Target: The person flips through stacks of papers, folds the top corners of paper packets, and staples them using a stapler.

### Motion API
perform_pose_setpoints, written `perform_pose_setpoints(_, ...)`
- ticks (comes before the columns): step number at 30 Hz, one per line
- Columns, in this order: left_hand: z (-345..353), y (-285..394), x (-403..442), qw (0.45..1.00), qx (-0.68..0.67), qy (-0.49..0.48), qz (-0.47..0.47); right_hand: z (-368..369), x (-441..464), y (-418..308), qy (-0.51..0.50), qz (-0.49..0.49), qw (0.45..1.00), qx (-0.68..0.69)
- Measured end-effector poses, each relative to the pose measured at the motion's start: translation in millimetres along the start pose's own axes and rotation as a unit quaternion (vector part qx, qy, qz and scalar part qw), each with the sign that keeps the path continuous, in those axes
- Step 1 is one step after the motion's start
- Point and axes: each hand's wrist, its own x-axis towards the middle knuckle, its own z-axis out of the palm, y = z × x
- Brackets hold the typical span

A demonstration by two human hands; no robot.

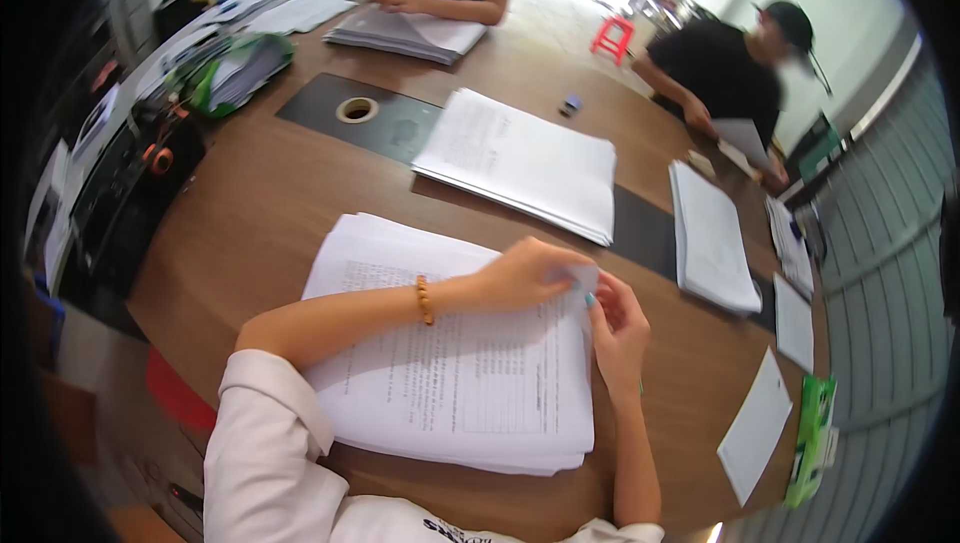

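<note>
A thick stack of printed paper point(450, 373) lies on the table right in front of me. My left hand point(528, 275), with a beaded bracelet point(426, 300) at the wrist, reaches across the stack to its far right corner. Its fingers are closed on a pale paper corner point(583, 275), blurred by motion. Close beside it, my right hand point(620, 328) has curled fingers pinching at the same corner. A small bluish spot shows at its thumb tip; I cannot tell what it is.
Another paper stack point(530, 153) lies beyond mine, a third point(712, 238) to the right. A loose sheet point(757, 428) and a green packet point(812, 438) lie at the right edge. A tape roll point(357, 111) rests farther back. Two people sit across the brown table point(240, 213), handling papers.
</note>
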Motion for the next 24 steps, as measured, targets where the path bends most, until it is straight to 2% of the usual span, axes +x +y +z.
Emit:
perform_pose_setpoints(4, -2, 2, -3, 1.0, 0.008, -0.006, -0.008, 0, 2, -2, -0.021, 0.051, 0.998, 0.019)
perform_pose_setpoints(8, 0, 0, 1, 0.999, 0.032, -0.006, -0.005, 0, 1, 1, -0.004, 0.047, 0.998, 0.051)
perform_pose_setpoints(10, 2, 3, -2, 0.998, 0.05, 0.029, 0.012, 1, 2, -2, -0.003, 0.039, 0.998, 0.046)
perform_pose_setpoints(14, -2, 10, -2, 1.0, 0.013, 0.02, -0.019, 0, 1, -3, -0.01, 0.046, 0.997, 0.058)
perform_pose_setpoints(15, -3, 11, -2, 1.0, 0.006, 0.021, -0.019, 0, 2, -1, -0.006, 0.051, 0.997, 0.06)
perform_pose_setpoints(17, -2, 9, -2, 0.999, -0.012, 0.031, -0.016, 1, 3, 3, 0.015, -0.002, 0.999, 0.038)
perform_pose_setpoints(21, -1, 5, -2, 0.999, -0.018, 0.027, -0.018, 1, 4, -5, 0.083, 0.01, 0.996, 0.002)
perform_pose_setpoints(23, 0, 2, -1, 0.999, -0.021, 0.02, -0.016, -2, 3, 3, -0.046, -0.096, 0.988, -0.115)
perform_pose_setpoints(24, 0, 3, 0, 0.999, -0.015, 0.029, -0.012, -2, 3, 2, -0.037, -0.088, 0.989, -0.117)
